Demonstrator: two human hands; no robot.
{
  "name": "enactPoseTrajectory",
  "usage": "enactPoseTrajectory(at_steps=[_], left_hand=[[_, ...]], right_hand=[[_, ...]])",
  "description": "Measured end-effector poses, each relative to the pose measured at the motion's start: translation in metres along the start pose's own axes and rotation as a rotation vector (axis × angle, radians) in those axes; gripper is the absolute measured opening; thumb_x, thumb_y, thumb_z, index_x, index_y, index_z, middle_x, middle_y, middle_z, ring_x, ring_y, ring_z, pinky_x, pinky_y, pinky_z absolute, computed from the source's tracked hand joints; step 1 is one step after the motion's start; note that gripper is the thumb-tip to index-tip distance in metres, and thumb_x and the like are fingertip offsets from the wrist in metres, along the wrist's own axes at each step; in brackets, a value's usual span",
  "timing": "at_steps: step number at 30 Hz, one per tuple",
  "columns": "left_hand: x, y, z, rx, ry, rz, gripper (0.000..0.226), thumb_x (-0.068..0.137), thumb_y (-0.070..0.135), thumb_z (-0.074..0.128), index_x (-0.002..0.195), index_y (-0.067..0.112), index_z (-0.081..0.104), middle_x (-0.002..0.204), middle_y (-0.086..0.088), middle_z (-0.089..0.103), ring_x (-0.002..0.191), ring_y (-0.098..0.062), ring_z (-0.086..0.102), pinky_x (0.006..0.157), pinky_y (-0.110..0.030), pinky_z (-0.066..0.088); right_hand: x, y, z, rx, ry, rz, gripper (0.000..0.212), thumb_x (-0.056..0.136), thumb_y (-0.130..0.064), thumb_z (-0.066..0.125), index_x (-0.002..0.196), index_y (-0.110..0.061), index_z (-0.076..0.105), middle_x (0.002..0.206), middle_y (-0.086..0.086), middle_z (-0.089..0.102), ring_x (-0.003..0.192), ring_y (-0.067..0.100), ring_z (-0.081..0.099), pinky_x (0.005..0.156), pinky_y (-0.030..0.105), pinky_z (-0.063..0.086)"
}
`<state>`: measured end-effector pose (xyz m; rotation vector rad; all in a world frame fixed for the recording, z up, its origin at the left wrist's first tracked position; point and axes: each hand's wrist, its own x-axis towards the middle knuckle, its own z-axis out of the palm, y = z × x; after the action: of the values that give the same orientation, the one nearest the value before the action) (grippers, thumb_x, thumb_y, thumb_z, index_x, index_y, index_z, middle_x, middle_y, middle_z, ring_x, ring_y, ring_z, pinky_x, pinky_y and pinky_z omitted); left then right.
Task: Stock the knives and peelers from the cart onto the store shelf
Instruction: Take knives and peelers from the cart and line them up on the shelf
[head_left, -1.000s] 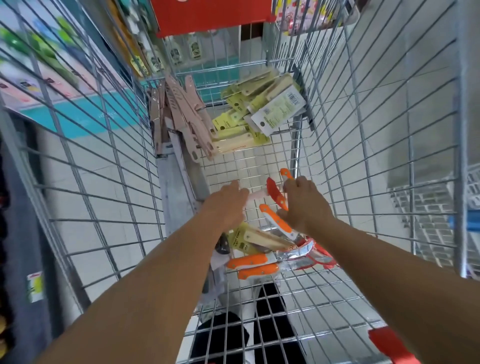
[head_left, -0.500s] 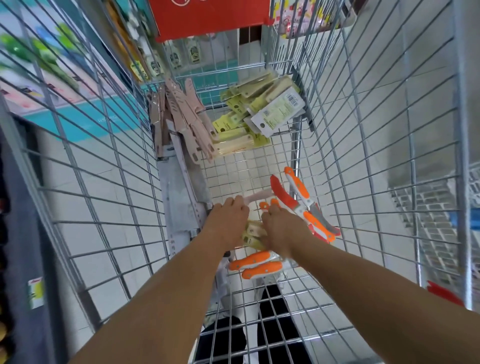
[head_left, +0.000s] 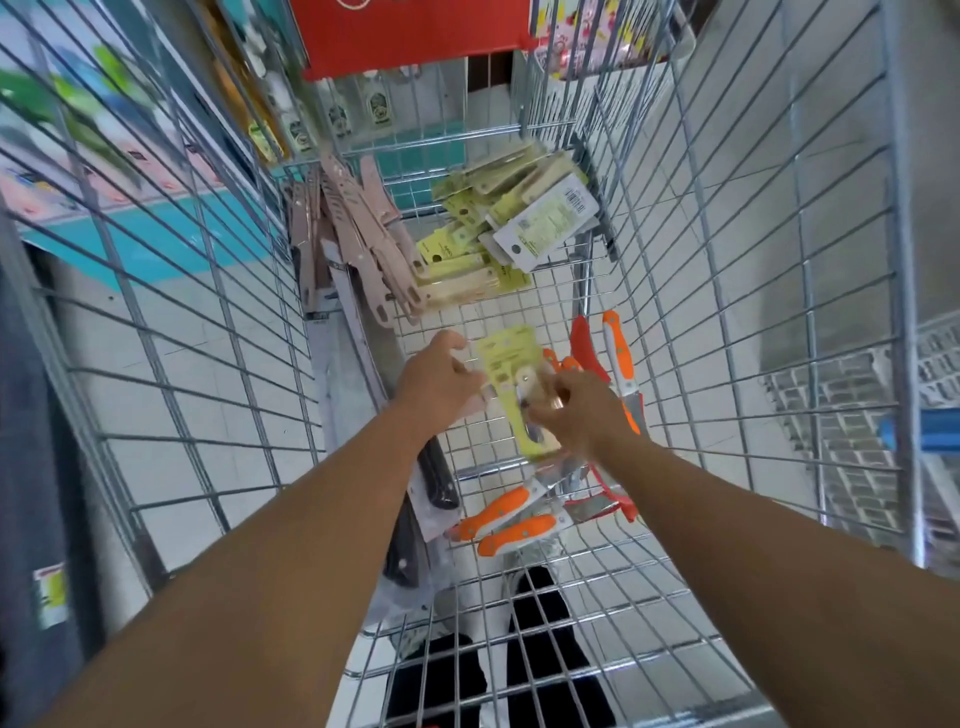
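Note:
Both my hands are inside the wire cart (head_left: 737, 291). My right hand (head_left: 576, 410) grips a yellow-green carded peeler pack (head_left: 506, 358), lifted off the cart floor. My left hand (head_left: 441, 379) is curled beside the card's left edge, with a blurred pale pink piece (head_left: 487, 401) sticking out of its fingers. Orange-handled knives (head_left: 618, 358) lean against the right wall just past my right hand. More orange-handled knives (head_left: 506, 522) lie on the floor under my forearms. At the far end are pink knives (head_left: 363, 249) and a heap of yellow-green packs (head_left: 509, 228).
A black-handled knife in clear packaging (head_left: 436, 483) lies along the cart's left side under my left forearm. A red sign (head_left: 410, 31) hangs at the cart's far end. Shelf goods (head_left: 337, 119) show beyond the wires at upper left. A grey crate (head_left: 857, 415) sits outside to the right.
My right hand let go of the orange knives, which now lean on the right wall, and lifted a yellow-green peeler pack from the floor. My left hand stayed close beside it.

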<state>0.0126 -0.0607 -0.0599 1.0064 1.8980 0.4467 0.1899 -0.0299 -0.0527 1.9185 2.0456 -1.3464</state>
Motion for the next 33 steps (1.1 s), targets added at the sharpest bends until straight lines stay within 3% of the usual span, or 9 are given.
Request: enactPoseTrajectory(at_steps=[2,6,14,18,23,28,31,33], left_hand=[[-0.002,-0.005,0.004,0.259,-0.049,0.029,0.039,0.093,0.032,0.057,0.129,0.017,0.05,0.111,0.0,0.057,0.099,-0.018,0.054,0.084,-0.029,0.045],[-0.007,-0.015,0.018,0.768,-0.082,0.205,0.031,0.09,0.031,0.059,0.115,0.015,0.05,0.112,-0.004,0.054,0.101,-0.021,0.052,0.082,-0.034,0.049],[0.008,-0.013,0.024,0.861,-0.101,0.157,0.019,0.09,0.022,0.06,0.107,0.013,0.056,0.104,-0.004,0.055,0.097,-0.019,0.055,0.072,-0.03,0.047],[0.015,-0.006,0.016,0.739,-0.083,0.069,0.013,0.091,0.024,0.06,0.095,0.012,0.065,0.083,0.0,0.059,0.077,-0.017,0.059,0.057,-0.025,0.041],[0.021,0.005,0.001,0.275,0.012,-0.098,0.016,0.094,0.023,0.057,0.093,0.01,0.066,0.069,0.003,0.057,0.06,-0.011,0.055,0.049,-0.02,0.038],[0.018,0.013,-0.012,-0.112,0.102,-0.143,0.01,0.092,0.025,0.06,0.094,0.015,0.062,0.079,0.007,0.061,0.064,-0.001,0.053,0.052,-0.014,0.037],[0.021,0.022,-0.025,-0.222,0.263,-0.129,0.009,0.091,0.026,0.059,0.091,0.017,0.062,0.08,0.006,0.06,0.072,-0.01,0.056,0.056,-0.017,0.036],[0.028,0.03,-0.038,-0.25,0.357,-0.148,0.011,0.092,0.027,0.059,0.09,0.017,0.062,0.082,0.004,0.061,0.076,-0.013,0.055,0.059,-0.02,0.038]], right_hand=[[-0.002,0.002,-0.003,0.253,0.021,0.129,0.014,0.084,-0.025,0.069,0.097,-0.019,0.065,0.081,-0.003,0.062,0.068,0.013,0.054,0.057,0.022,0.04],[-0.001,0.008,-0.012,0.441,0.072,0.252,0.01,0.084,-0.022,0.069,0.094,-0.02,0.069,0.087,0.003,0.07,0.071,0.019,0.06,0.066,0.036,0.052],[0.015,-0.002,-0.022,0.486,0.1,0.288,0.019,0.089,-0.027,0.064,0.105,-0.016,0.065,0.097,0.006,0.07,0.091,0.028,0.067,0.088,0.048,0.053],[0.018,-0.01,-0.03,0.493,0.114,0.239,0.02,0.091,-0.026,0.062,0.104,-0.012,0.064,0.097,0.007,0.069,0.088,0.027,0.065,0.076,0.039,0.053],[0.025,-0.011,-0.036,0.52,0.146,0.238,0.013,0.093,-0.022,0.057,0.101,-0.013,0.061,0.081,-0.002,0.059,0.072,0.016,0.053,0.059,0.025,0.039],[0.034,-0.027,-0.03,0.477,0.076,0.246,0.018,0.096,-0.019,0.049,0.108,-0.008,0.056,0.091,0.007,0.058,0.073,0.018,0.052,0.054,0.025,0.038],[0.044,-0.052,-0.027,0.461,-0.024,0.209,0.018,0.092,-0.005,0.042,0.104,-0.012,0.054,0.089,0.007,0.058,0.07,0.018,0.052,0.053,0.024,0.041],[0.055,-0.07,-0.025,0.431,-0.076,0.135,0.022,0.093,-0.006,0.044,0.11,-0.016,0.054,0.09,0.003,0.059,0.067,0.015,0.051,0.051,0.019,0.044]])
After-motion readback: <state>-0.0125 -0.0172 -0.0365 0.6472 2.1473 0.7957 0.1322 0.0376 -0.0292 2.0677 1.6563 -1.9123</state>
